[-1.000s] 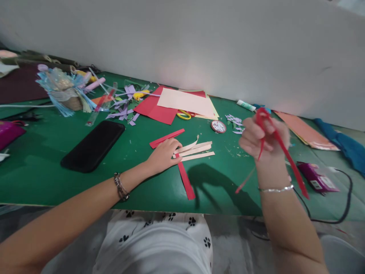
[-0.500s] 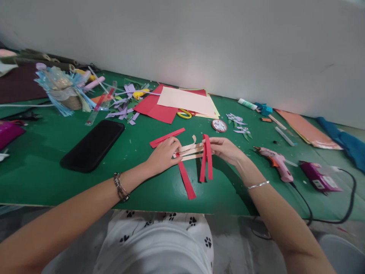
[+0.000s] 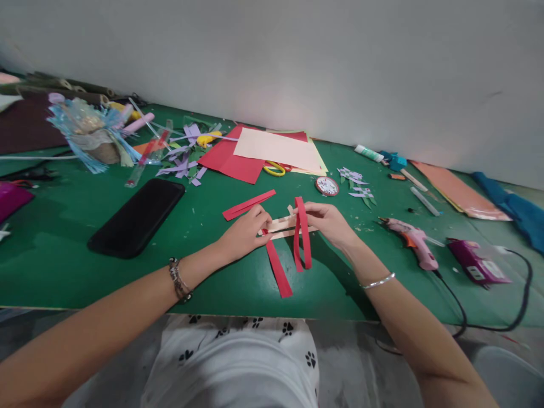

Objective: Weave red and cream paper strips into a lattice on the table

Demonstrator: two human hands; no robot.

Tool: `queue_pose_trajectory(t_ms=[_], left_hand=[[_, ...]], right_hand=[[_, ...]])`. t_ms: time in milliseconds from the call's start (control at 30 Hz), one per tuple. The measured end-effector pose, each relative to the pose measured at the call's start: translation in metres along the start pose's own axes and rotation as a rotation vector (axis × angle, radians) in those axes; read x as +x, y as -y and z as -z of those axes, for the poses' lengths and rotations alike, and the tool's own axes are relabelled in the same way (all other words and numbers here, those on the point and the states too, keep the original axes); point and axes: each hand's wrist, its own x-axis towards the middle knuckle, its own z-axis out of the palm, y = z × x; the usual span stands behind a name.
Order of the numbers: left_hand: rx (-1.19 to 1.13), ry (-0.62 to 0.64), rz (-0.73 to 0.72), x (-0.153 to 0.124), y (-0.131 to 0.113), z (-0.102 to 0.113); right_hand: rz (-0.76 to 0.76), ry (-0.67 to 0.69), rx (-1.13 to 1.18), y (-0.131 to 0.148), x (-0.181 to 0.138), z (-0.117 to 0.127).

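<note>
Pale cream paper strips point(image 3: 281, 228) stretch side by side between my two hands, just over the green table. My left hand point(image 3: 247, 231) is closed on their left ends, where a red paper strip point(image 3: 278, 269) crosses them and hangs toward me. At their right side a folded red strip point(image 3: 301, 235) loops over the pale ones, both its tails pointing down toward the table edge. My right hand point(image 3: 329, 222) pinches at this folded strip, thumb and fingers together beside it; the exact contact is partly hidden. Behind my left hand lies a loose red strip point(image 3: 250, 204).
A black phone point(image 3: 138, 218) lies at left. Paper sheets point(image 3: 276, 148) cover yellow-handled scissors point(image 3: 274, 169) at the back. On the right are a pink glue gun point(image 3: 410, 241) with its cord, a purple box point(image 3: 478, 262), a round pin case point(image 3: 327, 186) and woven purple paper pieces point(image 3: 357, 182).
My right hand has shifted slightly left, sliding the folded red strip along the pale strips toward my left hand. Its tails now bow apart more. My left hand stays in place.
</note>
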Motion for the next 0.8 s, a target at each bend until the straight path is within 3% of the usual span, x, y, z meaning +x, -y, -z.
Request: queue_pose_trajectory(t_ms=[333,500,800], left_hand=[[0.014,0.023,0.008,0.0005,-0.0005,-0.0003],[0.040,0.043,0.039,0.0007,-0.0021,0.0013],[0.049,0.004,0.011,0.0002,0.0002,-0.0007]], right_hand=[[0.344,0.105,-0.483,-0.0066,0.0017,0.0004],[0.356,0.225,-0.602,-0.0075,0.0007,-0.0053],[0.437,0.161,-0.710,-0.0012,0.0009,-0.0071]])
